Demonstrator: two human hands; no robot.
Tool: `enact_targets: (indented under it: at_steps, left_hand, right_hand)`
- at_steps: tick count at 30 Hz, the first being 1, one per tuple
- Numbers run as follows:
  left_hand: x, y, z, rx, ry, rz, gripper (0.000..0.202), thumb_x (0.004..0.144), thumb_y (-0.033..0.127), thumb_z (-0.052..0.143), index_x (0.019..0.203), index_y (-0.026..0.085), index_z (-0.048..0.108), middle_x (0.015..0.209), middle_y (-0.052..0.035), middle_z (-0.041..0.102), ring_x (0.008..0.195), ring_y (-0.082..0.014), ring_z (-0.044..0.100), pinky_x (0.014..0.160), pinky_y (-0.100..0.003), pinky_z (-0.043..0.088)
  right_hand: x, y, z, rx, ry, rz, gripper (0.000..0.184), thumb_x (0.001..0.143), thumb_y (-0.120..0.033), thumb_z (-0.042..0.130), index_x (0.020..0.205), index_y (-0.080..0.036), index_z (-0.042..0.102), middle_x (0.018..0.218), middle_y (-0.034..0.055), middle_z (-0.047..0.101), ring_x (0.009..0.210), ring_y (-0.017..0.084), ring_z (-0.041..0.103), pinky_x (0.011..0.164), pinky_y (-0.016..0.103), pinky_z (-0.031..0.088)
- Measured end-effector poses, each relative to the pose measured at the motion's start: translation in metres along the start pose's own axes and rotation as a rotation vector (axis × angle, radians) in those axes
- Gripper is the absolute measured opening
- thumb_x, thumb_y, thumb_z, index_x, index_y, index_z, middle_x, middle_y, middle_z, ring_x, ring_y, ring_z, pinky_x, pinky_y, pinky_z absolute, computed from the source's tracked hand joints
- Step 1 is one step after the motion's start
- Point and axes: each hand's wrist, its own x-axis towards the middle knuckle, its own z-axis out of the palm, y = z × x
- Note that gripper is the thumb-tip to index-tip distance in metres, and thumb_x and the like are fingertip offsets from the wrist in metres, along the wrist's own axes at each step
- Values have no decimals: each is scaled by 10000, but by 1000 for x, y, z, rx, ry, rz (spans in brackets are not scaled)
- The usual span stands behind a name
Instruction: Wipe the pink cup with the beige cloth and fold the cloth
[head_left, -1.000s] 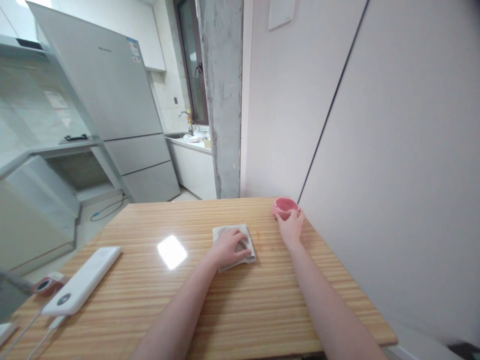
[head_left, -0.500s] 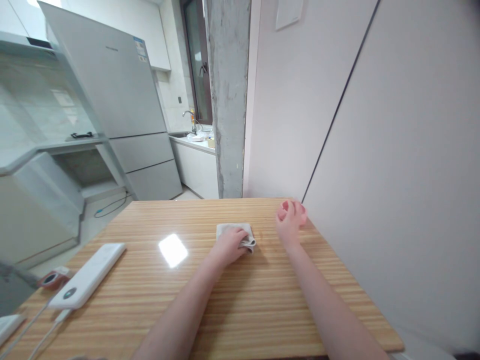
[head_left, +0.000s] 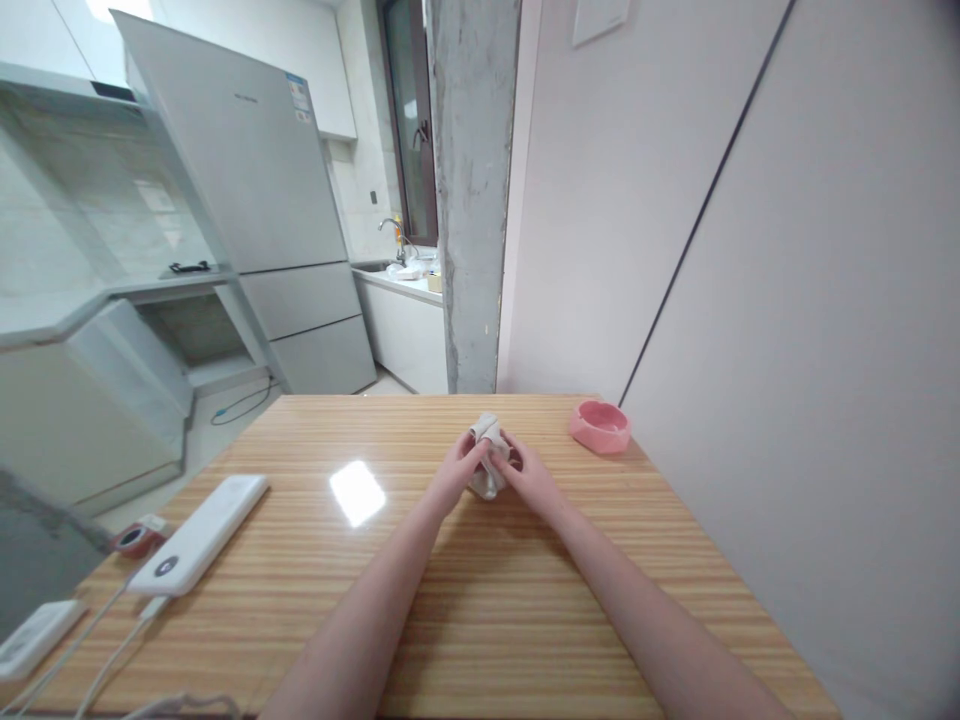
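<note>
A light grey cloth (head_left: 489, 482) is bunched up between my two hands over the middle of the wooden table (head_left: 510, 620). My left hand (head_left: 459, 468) grips its left side, with the thumb pressed over the front. On the other side my right hand (head_left: 529, 470) has its fingers curled round the cloth's right edge. Folds hide some of the fingertips. The pink ashtray (head_left: 600, 428), faceted round its outside, stands at the far right corner, apart from both hands.
At the left lie a white power bank (head_left: 202, 535) with cables plugged in, a small red-brown object (head_left: 139, 538) and a white power strip (head_left: 37, 638). A wall (head_left: 787, 420) runs along the right edge. Beyond the table stands a grey fridge (head_left: 247, 190).
My right hand has let go of the pink ashtray and moved left to the cloth. The cloth, flat under my left hand before, is now gathered up between both hands.
</note>
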Motion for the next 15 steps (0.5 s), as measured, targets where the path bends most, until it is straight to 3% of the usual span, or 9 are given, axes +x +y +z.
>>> enact_targets:
  at_steps: [3, 6, 10, 15]
  left_hand:
    - [-3, 4, 2, -37, -41, 25, 491, 675, 433, 742, 1080, 174, 641, 1103, -102, 662, 1028, -241, 595, 864, -307, 461]
    - [-3, 2, 1, -22, -93, 12, 517, 669, 471, 737, 1075, 162, 648, 1088, -99, 670, 1013, -226, 600, 854, -292, 458]
    - [-1, -5, 1, -31, 20, -41, 453, 611, 452, 767, 930, 137, 696, 961, -77, 701, 903, -201, 622, 811, -295, 474]
    - [6, 3, -7, -93, 90, 47, 383, 639, 403, 710, 920, 145, 697, 920, -61, 709, 841, -175, 631, 789, -282, 476]
  right_hand:
    - [1, -7, -3, -71, 62, -64, 344, 733, -420, 680, 981, -205, 577, 850, 15, 650, 691, 152, 594, 600, 255, 471]
    - [-2, -12, -5, -191, 33, -151, 280, 748, -409, 664, 881, -203, 530, 774, -5, 614, 668, 146, 575, 610, 259, 458]
    - [-5, -14, -4, -289, 53, -215, 223, 757, -338, 621, 904, -197, 529, 843, 15, 622, 740, 163, 585, 671, 280, 462]
    - [6, -2, -17, -83, 198, -137, 205, 792, -355, 465, 851, -198, 582, 774, 11, 634, 731, 172, 576, 654, 274, 456]
